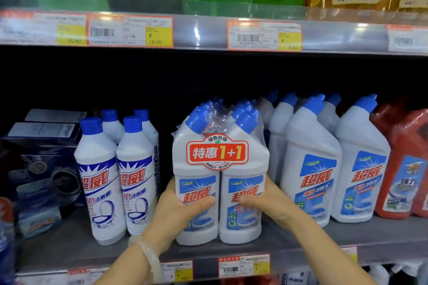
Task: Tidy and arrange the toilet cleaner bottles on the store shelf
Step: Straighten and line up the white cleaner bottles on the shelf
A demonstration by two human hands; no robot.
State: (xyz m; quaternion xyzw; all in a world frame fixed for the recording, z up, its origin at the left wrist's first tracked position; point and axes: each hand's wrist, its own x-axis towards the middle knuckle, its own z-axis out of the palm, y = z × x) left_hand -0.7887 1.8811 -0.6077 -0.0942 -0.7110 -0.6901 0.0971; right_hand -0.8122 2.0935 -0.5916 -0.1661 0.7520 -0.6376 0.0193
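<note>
1. Here, a shrink-wrapped twin pack (220, 183) of toilet cleaner bottles is gripped from both sides: the left hand (183, 210) is wrapped around its left bottle, the right hand (266, 201) around its right.
2. The pack is stood upright near the front edge of the grey shelf (289, 243).
3. It is flanked by round white bottles (115, 176) on the left and angled-neck bottles (335, 164) on the right.
4. A pale bangle (148, 254) is worn on the left wrist.
</note>
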